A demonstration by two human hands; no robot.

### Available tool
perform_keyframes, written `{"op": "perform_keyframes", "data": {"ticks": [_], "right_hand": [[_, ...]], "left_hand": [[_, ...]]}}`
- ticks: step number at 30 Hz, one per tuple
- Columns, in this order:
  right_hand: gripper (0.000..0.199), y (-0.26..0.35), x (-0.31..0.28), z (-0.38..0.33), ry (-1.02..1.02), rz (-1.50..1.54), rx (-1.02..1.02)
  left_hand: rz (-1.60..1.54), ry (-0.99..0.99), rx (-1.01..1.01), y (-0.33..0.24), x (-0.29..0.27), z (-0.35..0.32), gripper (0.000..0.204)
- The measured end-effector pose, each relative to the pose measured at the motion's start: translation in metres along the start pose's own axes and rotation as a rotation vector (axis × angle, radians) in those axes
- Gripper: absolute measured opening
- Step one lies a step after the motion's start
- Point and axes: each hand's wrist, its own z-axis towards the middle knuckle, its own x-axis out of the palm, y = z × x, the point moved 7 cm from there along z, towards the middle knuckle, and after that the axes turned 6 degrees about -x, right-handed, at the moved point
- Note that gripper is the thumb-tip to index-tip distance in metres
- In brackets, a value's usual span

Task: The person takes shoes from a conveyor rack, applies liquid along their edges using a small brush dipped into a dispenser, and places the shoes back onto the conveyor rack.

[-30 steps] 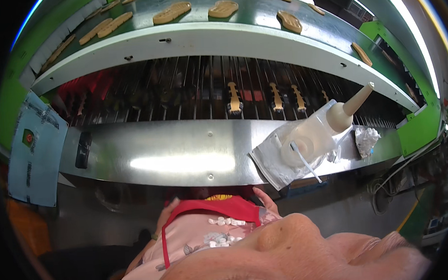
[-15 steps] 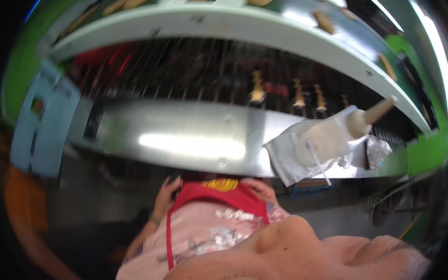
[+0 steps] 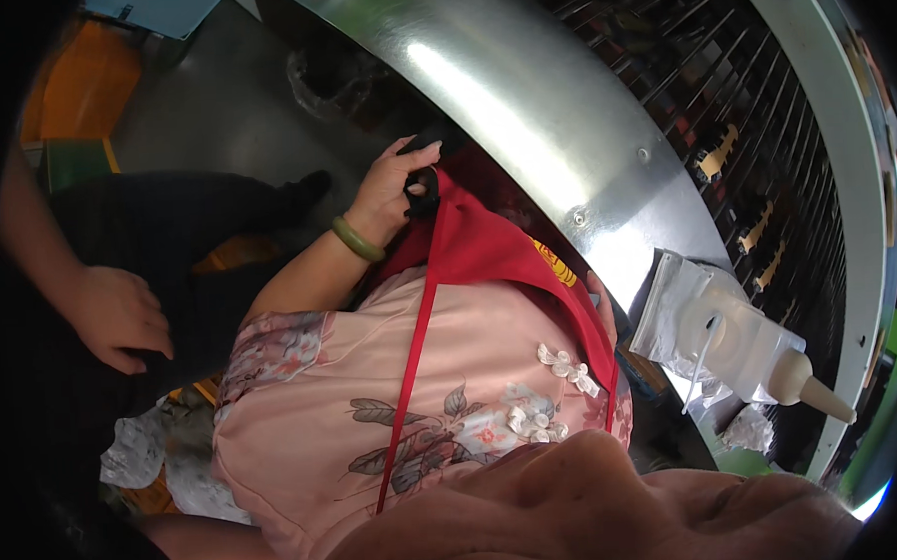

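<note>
My left hand (image 3: 383,191), with a green bangle (image 3: 357,240) on its wrist, is closed on a small black object (image 3: 424,197) with a ring-like opening. Its exact kind does not show. It sits at the upper corner of my red apron (image 3: 492,240), close to the metal bench edge. Only a sliver of my right hand (image 3: 603,305) shows past the apron's right side, and its fingers are hidden. A translucent squeeze bottle (image 3: 736,337) with a long beige nozzle lies on a clear plastic bag (image 3: 660,316) at the right.
A shiny metal ledge (image 3: 532,126) curves across, backed by thin rods and gold toothed pieces (image 3: 718,153). At the left, a person in dark clothes has a hand (image 3: 120,314) near their leg. An orange bin (image 3: 84,81) and crumpled plastic (image 3: 134,449) are on that side.
The view has swung toward the left, so the bench now slants down to the right. The person at the left shows more fully. My left hand remains at the apron's corner.
</note>
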Motion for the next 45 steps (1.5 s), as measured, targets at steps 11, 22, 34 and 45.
{"op": "perform_keyframes", "data": {"ticks": [11, 22, 34, 45], "right_hand": [[0.046, -0.047, -0.073, -0.031, -0.249, -0.159, 0.204], [0.029, -0.069, -0.072, 0.012, -0.079, -0.217, 0.104], [0.026, -0.048, -0.044, 0.004, -0.44, 0.267, 0.035], [0.026, -0.053, -0.039, -0.005, -0.425, 0.291, 0.061]], "left_hand": [[-0.278, -0.22, 0.223, -0.091, -0.038, -0.017, 0.028], [0.115, 0.283, -0.101, 0.001, 0.037, -0.003, 0.014], [1.402, 0.373, 1.092, 0.055, 0.109, -0.054, 0.025], [1.771, 0.729, 1.27, 0.052, 0.128, -0.119, 0.031]]}}
